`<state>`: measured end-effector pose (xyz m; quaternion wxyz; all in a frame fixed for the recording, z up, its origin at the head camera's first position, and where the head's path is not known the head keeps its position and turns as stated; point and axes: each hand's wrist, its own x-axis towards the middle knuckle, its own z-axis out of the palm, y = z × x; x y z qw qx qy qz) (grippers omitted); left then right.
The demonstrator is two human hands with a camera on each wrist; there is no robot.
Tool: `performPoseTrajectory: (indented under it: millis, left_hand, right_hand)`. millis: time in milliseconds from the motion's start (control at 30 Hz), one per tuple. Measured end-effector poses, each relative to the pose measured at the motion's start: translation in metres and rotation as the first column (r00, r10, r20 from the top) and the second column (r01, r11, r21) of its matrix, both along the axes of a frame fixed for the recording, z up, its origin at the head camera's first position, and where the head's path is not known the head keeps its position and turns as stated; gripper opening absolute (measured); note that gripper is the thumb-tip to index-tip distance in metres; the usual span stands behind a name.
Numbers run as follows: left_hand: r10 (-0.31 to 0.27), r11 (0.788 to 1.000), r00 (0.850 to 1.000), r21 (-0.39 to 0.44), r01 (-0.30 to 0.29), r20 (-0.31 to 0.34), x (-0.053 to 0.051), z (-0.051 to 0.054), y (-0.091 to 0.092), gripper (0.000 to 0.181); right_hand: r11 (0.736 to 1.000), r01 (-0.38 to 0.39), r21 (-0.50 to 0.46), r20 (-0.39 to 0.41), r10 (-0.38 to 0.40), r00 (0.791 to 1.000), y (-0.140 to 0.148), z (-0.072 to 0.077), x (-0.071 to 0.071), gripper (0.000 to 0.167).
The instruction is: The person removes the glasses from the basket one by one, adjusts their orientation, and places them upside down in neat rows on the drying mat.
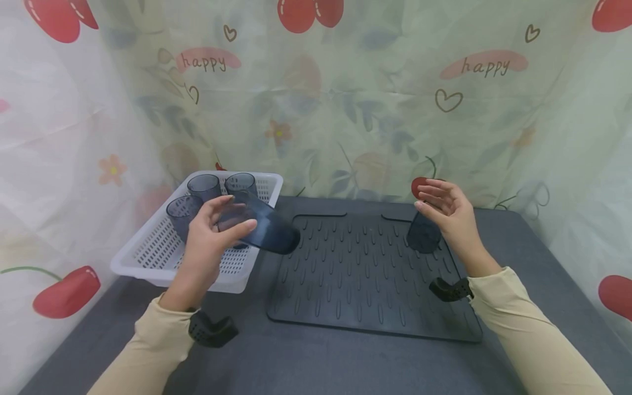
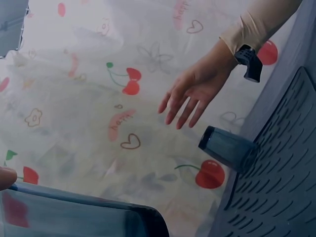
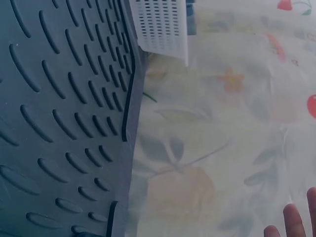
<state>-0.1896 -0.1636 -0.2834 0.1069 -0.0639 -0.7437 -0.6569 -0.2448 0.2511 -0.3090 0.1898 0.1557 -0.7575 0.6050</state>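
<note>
A blue-tinted drinking glass [image 1: 271, 226] is gripped in my left hand [image 1: 204, 244], tilted with its dark base toward the mat, above the basket's right side. Part of that glass [image 2: 84, 215] also fills the bottom of the left wrist view. My right hand [image 1: 454, 219] hovers over the mat's far right corner with relaxed fingers and nothing in them. Just below it, a second glass [image 1: 423, 235] stands upside down on the black ridged drying mat [image 1: 355, 285]. The left wrist view shows a gap between the right hand [image 2: 205, 81] and this standing glass [image 2: 229, 148].
A white perforated basket [image 1: 143, 269] sits left of the mat, with blue glasses [image 1: 203, 186] standing in it, partly hidden by the left hand. Dark grey cloth [image 1: 316, 362] covers the table. A printed curtain [image 1: 336, 126] hangs behind and along both sides.
</note>
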Motion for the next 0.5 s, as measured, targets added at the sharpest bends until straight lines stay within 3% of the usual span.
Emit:
performPoseTrajectory:
  millis: [300, 500]
  left_hand:
    - [-0.053, 0.998, 0.999, 0.044, 0.053, 0.006, -0.003, -0.005, 0.011, 0.066]
    - [-0.072, 0.997, 0.997, 0.029, 0.072, 0.018, -0.004, -0.007, 0.018, 0.067]
  right_hand:
    - [0.999, -0.051, -0.019, -0.021, 0.051, 0.999, -0.004, -0.002, 0.002, 0.045]
    - [0.996, -0.082, -0.019, -0.016, 0.081, 0.997, -0.004, -0.004, 0.003, 0.045]
